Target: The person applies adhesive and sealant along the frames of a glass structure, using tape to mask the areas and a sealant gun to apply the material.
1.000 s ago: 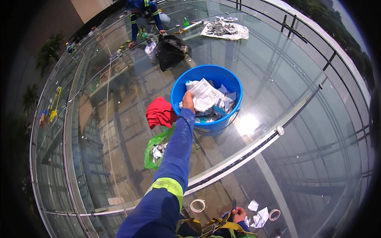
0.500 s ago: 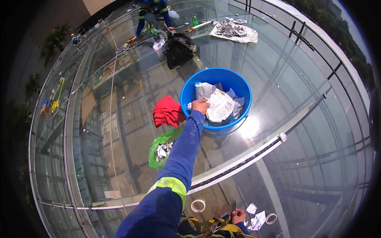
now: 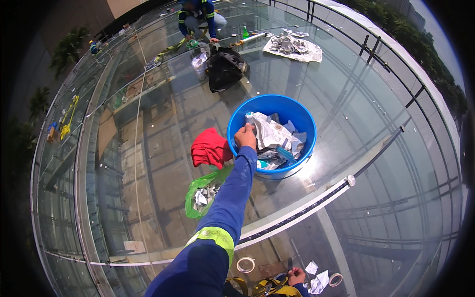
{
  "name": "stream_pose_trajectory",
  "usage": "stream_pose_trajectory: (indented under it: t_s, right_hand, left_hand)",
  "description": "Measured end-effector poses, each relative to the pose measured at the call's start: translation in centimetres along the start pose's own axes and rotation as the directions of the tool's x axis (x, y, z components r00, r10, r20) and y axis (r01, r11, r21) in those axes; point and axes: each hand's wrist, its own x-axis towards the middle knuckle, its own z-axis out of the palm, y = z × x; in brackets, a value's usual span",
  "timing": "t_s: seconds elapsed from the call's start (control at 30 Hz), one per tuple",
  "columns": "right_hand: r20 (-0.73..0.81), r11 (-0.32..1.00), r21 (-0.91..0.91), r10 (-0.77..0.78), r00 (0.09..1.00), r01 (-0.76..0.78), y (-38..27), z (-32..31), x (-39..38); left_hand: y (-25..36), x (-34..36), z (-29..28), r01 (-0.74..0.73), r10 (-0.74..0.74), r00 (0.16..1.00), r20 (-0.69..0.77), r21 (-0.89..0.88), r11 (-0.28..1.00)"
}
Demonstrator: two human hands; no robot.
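Observation:
A blue bucket stands on the glass, filled with newspaper, paper scraps and a blue strip. My left hand reaches over its near-left rim, fingers closed at the left edge of a printed newspaper sheet. Just beyond the thumb shows the end of a small bluish-white thing. Low in view, close to my yellow harness straps, my right hand is closed around a dark, narrow, flat tool of unclear kind. Left of the bucket lie a red cloth and a green plastic bag holding paper scraps.
A white-edged seam crosses the glass before me. Tape rolls and crumpled paper lie nearby. Farther off are a black bag, a caulking gun, a paper pile and a crouching co-worker. A railing runs right.
My left hand has shifted left with the newspaper edge; the sheet has turned, uncovering a blue strip in the bucket. The co-worker's arm has drawn in. My right hand stays low.

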Motion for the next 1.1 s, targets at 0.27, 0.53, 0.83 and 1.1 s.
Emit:
stream_pose_trajectory:
  t_s: [0.27,0.53,0.83,1.1]
  right_hand:
    - [-0.019,0.998,-0.056,0.004,1.0,-0.005,-1.7,-0.4,-0.9]
    - [-0.085,0.997,0.074,-0.029,0.996,0.036,-1.2,-1.5,-1.5]
    - [-0.059,0.921,0.119,-0.366,0.929,0.37,-14.3,0.2,3.5]
    - [0.503,0.768,0.639,-0.469,0.726,0.053,-33.8,4.9,-5.2]
  left_hand:
    - [1.1,-3.2,0.4,-0.148,-0.061,0.939,0.337,0.561,0.814]
    - [1.9,-4.2,1.0,-0.253,0.248,0.967,0.05,0.208,0.945]
    - [5.7,-10.7,-7.6,0.745,-0.039,0.614,0.789,-0.562,0.359]
    - [7.7,-35.7,-25.3,0.796,-0.071,0.345,0.936,-0.251,0.551]
